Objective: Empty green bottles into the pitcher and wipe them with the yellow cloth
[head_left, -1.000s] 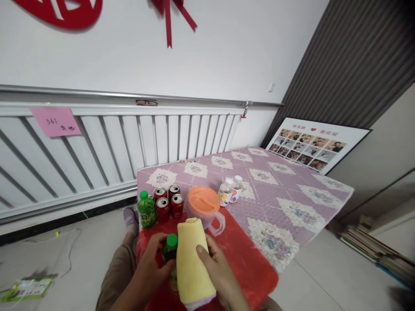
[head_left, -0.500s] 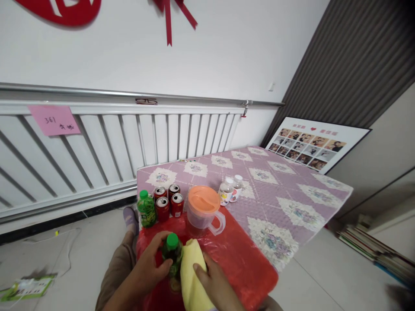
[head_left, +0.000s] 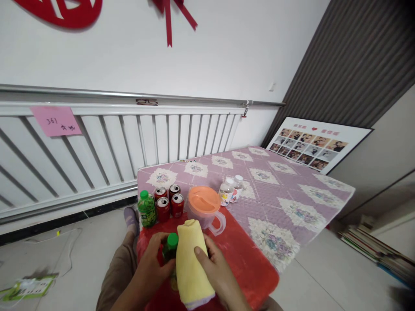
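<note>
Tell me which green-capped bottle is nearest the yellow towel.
The bottle in the left hand, partly behind the towel; the other bottle stands beside red cans.

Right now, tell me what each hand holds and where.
Left hand: green-capped bottle, around its upper side. Right hand: rolled yellow cloth, by its right side.

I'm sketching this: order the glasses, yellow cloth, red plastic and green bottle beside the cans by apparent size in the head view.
Red plastic
Yellow cloth
Green bottle beside the cans
Glasses
</note>
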`<state>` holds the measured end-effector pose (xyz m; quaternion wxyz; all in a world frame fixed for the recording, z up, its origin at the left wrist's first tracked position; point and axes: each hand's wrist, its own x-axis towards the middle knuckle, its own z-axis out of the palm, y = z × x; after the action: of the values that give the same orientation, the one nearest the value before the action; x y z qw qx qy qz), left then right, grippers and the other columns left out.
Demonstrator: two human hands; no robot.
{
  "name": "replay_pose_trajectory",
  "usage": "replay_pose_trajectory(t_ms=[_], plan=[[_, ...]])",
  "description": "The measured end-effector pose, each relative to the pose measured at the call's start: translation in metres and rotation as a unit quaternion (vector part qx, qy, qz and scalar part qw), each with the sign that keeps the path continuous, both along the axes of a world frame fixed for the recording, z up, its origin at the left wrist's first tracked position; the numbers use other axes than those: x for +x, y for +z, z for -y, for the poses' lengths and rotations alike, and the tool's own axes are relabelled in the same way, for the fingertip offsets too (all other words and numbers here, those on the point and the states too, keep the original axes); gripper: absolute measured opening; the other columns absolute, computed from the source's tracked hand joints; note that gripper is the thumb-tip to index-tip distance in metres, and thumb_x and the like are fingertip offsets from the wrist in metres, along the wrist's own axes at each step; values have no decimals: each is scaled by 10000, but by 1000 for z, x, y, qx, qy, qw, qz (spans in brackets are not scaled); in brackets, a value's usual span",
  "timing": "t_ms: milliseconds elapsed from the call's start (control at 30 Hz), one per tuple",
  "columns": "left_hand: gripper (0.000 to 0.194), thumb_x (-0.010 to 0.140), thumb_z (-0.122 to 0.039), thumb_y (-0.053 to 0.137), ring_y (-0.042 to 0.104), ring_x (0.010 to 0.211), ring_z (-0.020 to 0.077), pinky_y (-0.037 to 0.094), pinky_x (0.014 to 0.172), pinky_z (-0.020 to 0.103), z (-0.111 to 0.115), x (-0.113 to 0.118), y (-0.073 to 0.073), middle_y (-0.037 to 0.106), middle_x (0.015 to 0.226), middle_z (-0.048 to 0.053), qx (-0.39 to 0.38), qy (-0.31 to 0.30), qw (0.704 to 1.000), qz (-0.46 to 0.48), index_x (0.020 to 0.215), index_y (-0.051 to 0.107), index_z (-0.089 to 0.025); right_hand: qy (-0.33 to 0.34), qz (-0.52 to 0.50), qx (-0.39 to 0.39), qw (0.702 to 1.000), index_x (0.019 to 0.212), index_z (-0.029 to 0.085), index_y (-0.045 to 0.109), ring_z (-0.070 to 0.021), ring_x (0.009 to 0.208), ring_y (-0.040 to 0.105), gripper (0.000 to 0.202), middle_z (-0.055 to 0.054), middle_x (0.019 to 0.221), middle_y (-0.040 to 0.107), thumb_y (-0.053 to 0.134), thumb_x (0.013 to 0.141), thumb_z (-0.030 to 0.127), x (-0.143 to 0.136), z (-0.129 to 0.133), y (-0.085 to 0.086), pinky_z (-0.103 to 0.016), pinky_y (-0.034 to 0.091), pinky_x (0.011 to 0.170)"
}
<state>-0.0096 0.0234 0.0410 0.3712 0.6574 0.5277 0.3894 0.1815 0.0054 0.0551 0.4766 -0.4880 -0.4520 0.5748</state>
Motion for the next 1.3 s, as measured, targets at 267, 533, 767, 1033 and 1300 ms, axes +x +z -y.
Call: replay_pose_trajectory(t_ms=[267, 533, 767, 1033, 1300], plan=[[557, 624, -127, 595, 580, 1131, 262, 442, 1018, 410, -8, -16, -10, 620, 1200, 90, -2, -50, 999, -13, 1174, 531, -186, 5, 146, -6, 989, 1160, 171, 611, -271, 1027, 630, 391, -99, 1145, 687, 547, 833, 376, 5, 7, -47, -382, 453, 915], [612, 668, -121, 546, 553, 1202, 222, 398, 1070, 367, -7, -16, -6, 586, 1300, 67, -46, -68, 996, -15, 1269, 463, -204, -24, 216, 13, 976, 1164, 174, 626, -283, 1077, 617, 422, -126, 1177, 674, 587, 790, 367, 14, 9, -57, -379, 436, 953], [508, 644, -167, 617, 567, 1118, 254, 450, 990, 406, 1, -1, -6, 572, 1209, 89, -9, 20, 1000, -12, 1141, 512, -184, -48, -35, -41, 997, 1234, 212, 516, -272, 904, 680, 509, -115, 1147, 684, 584, 816, 495, 9, 2, -9, -353, 524, 703], [566, 660, -98, 591, 597, 1080, 227, 454, 980, 360, -4, -10, 4, 615, 1186, 73, -65, -84, 994, 15, 1201, 461, -204, -2, -52, -58, 997, 1167, 201, 547, -246, 877, 678, 481, -93, 1060, 709, 619, 790, 492, -8, 2, -6, -310, 504, 664], [622, 650, -61, 519, 576, 1143, 221, 412, 1043, 383, -9, -18, 6, 607, 1252, 58, -53, -141, 988, 21, 1246, 466, -229, 12, 128, -54, 990, 1093, 164, 617, -255, 845, 682, 436, -106, 1014, 728, 514, 825, 492, 3, 10, -54, -350, 512, 722]])
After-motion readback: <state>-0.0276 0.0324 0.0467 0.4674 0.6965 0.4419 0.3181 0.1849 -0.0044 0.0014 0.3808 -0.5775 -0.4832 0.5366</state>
